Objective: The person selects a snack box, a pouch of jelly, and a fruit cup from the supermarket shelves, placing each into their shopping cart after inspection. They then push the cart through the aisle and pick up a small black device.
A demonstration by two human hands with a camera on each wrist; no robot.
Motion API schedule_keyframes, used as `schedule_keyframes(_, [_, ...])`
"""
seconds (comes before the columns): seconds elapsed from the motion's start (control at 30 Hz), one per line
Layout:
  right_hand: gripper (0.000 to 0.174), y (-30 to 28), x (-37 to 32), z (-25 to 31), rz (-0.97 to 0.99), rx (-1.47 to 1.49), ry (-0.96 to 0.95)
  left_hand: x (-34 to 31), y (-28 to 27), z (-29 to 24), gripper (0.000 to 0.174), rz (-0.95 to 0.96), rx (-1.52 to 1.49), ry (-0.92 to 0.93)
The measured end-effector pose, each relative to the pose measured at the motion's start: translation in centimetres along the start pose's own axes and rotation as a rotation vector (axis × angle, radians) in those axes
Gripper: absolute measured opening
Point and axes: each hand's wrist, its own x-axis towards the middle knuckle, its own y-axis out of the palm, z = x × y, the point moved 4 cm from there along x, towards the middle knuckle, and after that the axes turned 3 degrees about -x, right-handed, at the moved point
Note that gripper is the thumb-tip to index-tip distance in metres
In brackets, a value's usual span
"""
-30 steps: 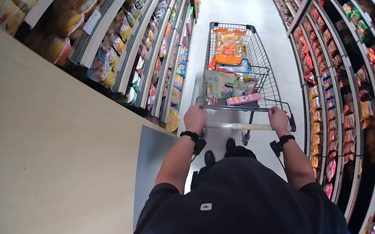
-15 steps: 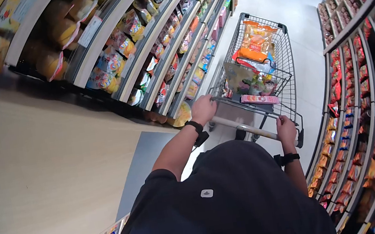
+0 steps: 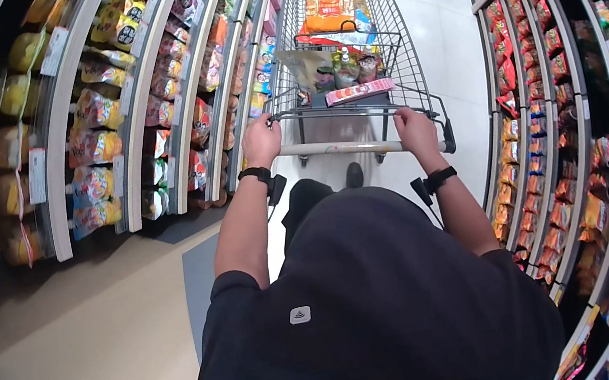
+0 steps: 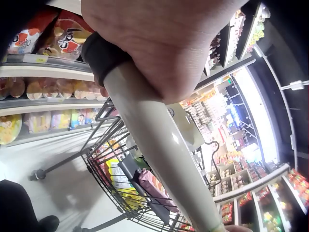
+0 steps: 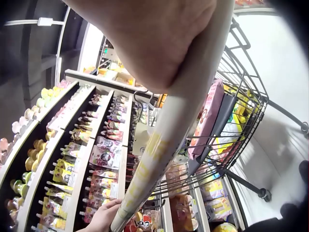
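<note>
Both hands hold the pale handle bar [image 3: 338,149] of a wire shopping cart [image 3: 412,63]. My left hand [image 3: 262,145] grips its left end, by a dark end cap in the left wrist view. Toward the right end, my right hand [image 3: 415,131] wraps the bar; in the right wrist view its palm [image 5: 154,43] covers part of it. Inside the cart lie a large orange snack bag [image 3: 332,0] at the far end, a pink box [image 3: 360,91] near the handle, and several pouches [image 3: 348,66] between them. A yellow package [image 4: 123,183] shows through the wires in the left wrist view.
Shelves of packaged snacks [image 3: 99,144] run close along the left side of the cart. Another long shelf [image 3: 528,152] with red and orange packets lines the right. A pale floor [image 3: 436,15] stretches ahead between them, and a beige panel [image 3: 93,322] lies at lower left.
The cart swung right in the head view, then back left and farther up. The left shelves now fill more of the picture, the beige panel less. Both hands have kept hold of the handle.
</note>
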Motion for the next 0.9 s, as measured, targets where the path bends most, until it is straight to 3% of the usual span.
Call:
schedule_keyframes(0.63, [0.027, -1.3, 11.9, 1.2, -0.045, -0.091, 0.127, 10.3, 1.2, -2.7, 0.036, 0.033, -0.016, 0.003])
schedule_keyframes(0.9, [0.029, -1.3, 14.1, 2.1, -0.013, -0.108, 0.057, 11.4, 1.1, -2.7, 0.037, 0.004, -0.075, -0.008])
